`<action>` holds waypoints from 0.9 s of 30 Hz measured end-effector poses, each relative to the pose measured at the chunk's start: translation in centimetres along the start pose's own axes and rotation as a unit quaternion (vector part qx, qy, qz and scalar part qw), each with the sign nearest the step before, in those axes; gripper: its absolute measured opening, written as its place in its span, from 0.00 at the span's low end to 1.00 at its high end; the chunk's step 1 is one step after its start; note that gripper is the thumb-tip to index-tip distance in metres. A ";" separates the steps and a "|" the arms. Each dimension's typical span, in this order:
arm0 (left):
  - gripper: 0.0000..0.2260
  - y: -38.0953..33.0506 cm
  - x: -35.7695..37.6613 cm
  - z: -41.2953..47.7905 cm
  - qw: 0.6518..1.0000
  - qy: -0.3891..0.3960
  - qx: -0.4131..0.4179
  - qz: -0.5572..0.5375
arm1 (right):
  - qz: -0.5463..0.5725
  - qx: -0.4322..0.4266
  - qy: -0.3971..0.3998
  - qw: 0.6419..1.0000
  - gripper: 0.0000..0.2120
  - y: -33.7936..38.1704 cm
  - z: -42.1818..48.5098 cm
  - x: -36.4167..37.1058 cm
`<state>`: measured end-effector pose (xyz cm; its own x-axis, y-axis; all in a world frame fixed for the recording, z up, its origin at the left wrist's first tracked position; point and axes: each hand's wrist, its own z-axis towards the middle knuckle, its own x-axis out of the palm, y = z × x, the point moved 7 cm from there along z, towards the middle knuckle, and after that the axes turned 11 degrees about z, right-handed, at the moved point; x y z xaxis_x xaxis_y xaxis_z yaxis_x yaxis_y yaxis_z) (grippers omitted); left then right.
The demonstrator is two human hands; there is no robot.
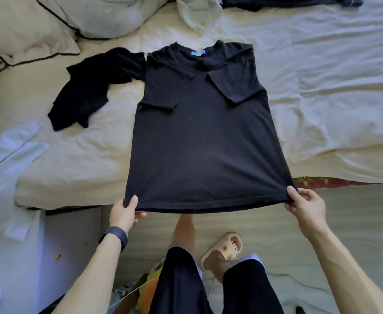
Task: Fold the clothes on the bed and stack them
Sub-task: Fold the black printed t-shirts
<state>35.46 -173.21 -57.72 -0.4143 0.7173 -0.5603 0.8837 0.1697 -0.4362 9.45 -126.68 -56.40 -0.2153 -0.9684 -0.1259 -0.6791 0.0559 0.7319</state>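
Black T-shirt [204, 132] spread flat on the bed [84, 159], collar at the far side, both sleeves folded inward across the chest. Its hem hangs past the bed's near edge, stretched taut between two hands. The left hand [124, 211], with a dark wristband [114, 235], pinches the left hem corner, thumb on top and fingers beneath. The right hand [306, 205] grips the right hem corner in the same manner. A crumpled black garment [90, 89] lies just beside the shirt's left shoulder. A white garment [7, 166] drapes over the bed's left edge. Pillows [27, 26] rest at the far left, with a pale green garment [197, 14] beyond the collar.
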 end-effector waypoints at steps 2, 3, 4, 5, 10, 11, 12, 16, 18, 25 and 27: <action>0.08 -0.4 -0.7 -1.5 1.000 -0.026 0.003 -0.004 | 0.014 -0.025 -0.025 0.999 0.13 0.6 -1.3 -0.9; 0.08 -0.3 -0.9 -2.4 0.999 -0.036 -0.006 -0.018 | 0.009 -0.031 -0.036 0.999 0.12 0.6 -2.0 -1.3; 0.08 0.0 -1.0 -3.2 0.998 -0.046 -0.019 -0.030 | -0.005 -0.026 -0.047 0.999 0.12 0.3 -2.7 -1.8; 0.09 0.6 -1.2 -4.1 0.997 -0.053 -0.034 -0.037 | -0.024 -0.006 -0.060 0.998 0.11 -0.4 -3.4 -2.4; 0.10 4.0 -2.2 -9.1 0.994 -0.037 -0.087 -0.054 | -0.081 0.077 -0.088 0.990 0.05 -1.8 -7.6 -5.9; 0.09 4.0 -2.4 -9.8 0.993 -0.030 -0.086 -0.073 | -0.063 0.072 -0.086 0.992 0.06 -1.3 -8.2 -6.3; 0.07 3.6 -2.6 -10.4 0.992 -0.025 -0.079 -0.097 | -0.035 0.062 -0.080 0.994 0.08 -0.7 -8.7 -6.3; 0.09 -1.0 -4.5 -10.8 0.985 -0.017 -0.018 -0.173 | 0.094 0.041 -0.009 0.995 0.11 3.7 -9.4 -4.3; 0.10 -4.3 -5.6 -10.0 0.978 0.019 0.002 -0.206 | 0.142 0.054 0.030 0.988 0.16 6.1 -8.7 -2.7; 0.05 -17.5 -7.9 -4.6 0.986 0.055 0.153 0.024 | -0.003 -0.092 0.116 0.989 0.15 13.8 -2.7 5.0; 0.05 -21.2 -7.8 -1.4 0.978 0.012 0.194 0.082 | -0.008 -0.113 0.110 0.987 0.08 15.3 0.3 7.9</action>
<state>20.30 -181.44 -43.09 -0.2642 0.7301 -0.6302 0.7874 -0.2141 -0.5781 -2.86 -133.35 -46.39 -0.0312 -0.9995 -0.0078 -0.5018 0.0090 0.8649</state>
